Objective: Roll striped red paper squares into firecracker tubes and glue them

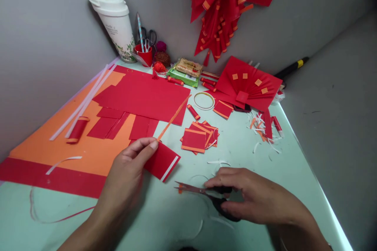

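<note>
Between thumb and fingers, my left hand (pixel 129 168) pinches a red paper piece (pixel 163 160) with a white strip along its lower right edge. The same pinch holds a thin orange paper strip (pixel 175 115) that points up and to the right. My right hand (pixel 244 192) has black-handled scissors (pixel 203 191), their blades slightly parted and pointing left. A small orange scrap (pixel 180 189) shows by the blade tips. Beyond the hands lies a small pile of red squares with orange edges (pixel 193 140).
Large red sheets (pixel 147 94) overlap an orange sheet (pixel 97 160) at left. Tape ring (pixel 204 101), red roll (pixel 193 112) and paper scraps (pixel 259 127) lie farther back. A white cup (pixel 114 23) stands by the wall; red paper decorations (pixel 220 15) hang there.
</note>
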### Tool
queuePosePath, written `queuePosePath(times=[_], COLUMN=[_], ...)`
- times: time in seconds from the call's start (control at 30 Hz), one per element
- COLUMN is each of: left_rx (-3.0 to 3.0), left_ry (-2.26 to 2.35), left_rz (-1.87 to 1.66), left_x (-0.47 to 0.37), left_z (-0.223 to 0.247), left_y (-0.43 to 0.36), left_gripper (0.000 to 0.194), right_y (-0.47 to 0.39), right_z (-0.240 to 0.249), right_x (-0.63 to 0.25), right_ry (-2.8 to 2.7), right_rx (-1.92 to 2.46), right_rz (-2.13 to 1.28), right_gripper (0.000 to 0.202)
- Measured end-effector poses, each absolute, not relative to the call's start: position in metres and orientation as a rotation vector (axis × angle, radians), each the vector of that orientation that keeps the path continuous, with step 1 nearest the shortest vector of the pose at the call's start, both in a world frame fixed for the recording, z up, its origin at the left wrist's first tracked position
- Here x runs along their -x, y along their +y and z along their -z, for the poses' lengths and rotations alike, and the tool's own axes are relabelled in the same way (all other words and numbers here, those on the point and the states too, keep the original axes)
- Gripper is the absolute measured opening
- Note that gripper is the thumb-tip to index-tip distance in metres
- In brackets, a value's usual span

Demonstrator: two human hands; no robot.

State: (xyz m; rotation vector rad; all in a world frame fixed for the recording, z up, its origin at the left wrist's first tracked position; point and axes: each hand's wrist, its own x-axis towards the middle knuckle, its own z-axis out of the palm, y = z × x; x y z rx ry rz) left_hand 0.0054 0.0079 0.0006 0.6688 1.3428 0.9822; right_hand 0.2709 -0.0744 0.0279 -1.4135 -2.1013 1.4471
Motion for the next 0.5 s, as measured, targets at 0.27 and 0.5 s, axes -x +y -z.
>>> queuePosePath(times=[0.27, 0.5], left_rx=[-0.63, -0.662], left_ry=[1.302, 1.29], left_rz=[-0.901, -0.826], left_x=[-0.01, -0.012], left_z=[-0.001, -0.003], left_y=[0.007, 0.0], left_gripper=[0.024, 0.025], right_y=[-0.074, -0.069], right_z=[-0.032, -0.019], right_x=[-0.279, -0.269], right_ry=[-1.961, -1.714], right_rx=[1.529, 1.602], right_rz=[-1.418, -1.315], right_gripper=[0.043, 0.045])
